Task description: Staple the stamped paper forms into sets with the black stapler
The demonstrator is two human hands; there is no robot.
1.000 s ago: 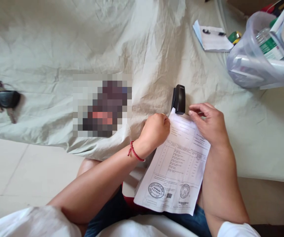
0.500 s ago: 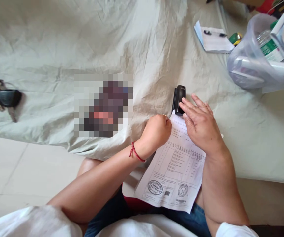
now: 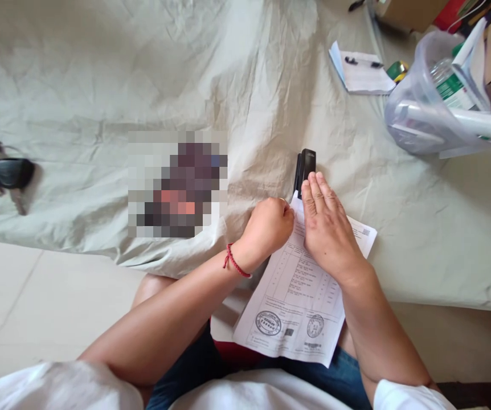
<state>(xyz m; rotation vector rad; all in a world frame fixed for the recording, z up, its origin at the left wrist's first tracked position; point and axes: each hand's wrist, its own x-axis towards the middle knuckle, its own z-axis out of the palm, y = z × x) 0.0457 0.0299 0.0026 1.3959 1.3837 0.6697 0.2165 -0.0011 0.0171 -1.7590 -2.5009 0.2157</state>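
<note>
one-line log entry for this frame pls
left hand: pinches papers corner | right hand: flat, fingertips on stapler | surface: cloth

A small black plastic stapler stands on the wrinkled pale cloth, its long axis pointing away from the person, its near end covered by fingertips. The top corner of a white printed paper form is tucked into it. The form bears tables of text and two round blue stamps near its lower edge, and slopes from the cloth's edge down onto the lap.
</note>
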